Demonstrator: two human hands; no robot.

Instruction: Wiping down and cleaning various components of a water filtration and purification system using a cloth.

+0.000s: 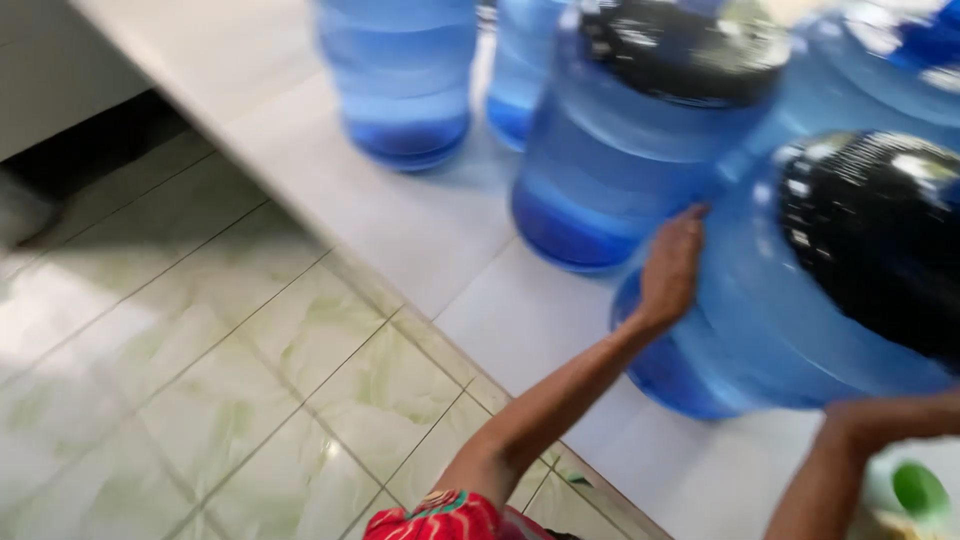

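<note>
In the head view, your left hand (672, 268) sits right of the frame's middle, palm flat and fingers together against the side of the nearest jug (760, 330), a big blue water jug at the right edge of the frame. That grip is open, pressing the wall and not wrapped round anything. The jug leans, its black cap (880, 240) turned toward you, and its base rests on the white ledge (420, 240) that runs from the upper left of the frame to the lower right.

Your right hand (880, 420) is at the lower right, against the jug's lower side; blur and the frame edge hide its fingers, so you cannot tell how far that grip is closed or whether it has hold of the jug. Just below it, in the bottom right corner, shows a small green round object (920, 488), too blurred to identify.

A second jug (630, 150) with a black cap stands just behind and left of the nearest one, close by your left hand. Two more blue jugs stand at the top of the frame: one (405, 80) left of centre, another (520, 80) behind it, partly hidden. A further blue jug (890, 70) shows in the top right corner.

The pale green tiled floor (200, 380) fills the lower left, below the ledge. A red patterned sleeve (440, 518) shows at the bottom edge.
</note>
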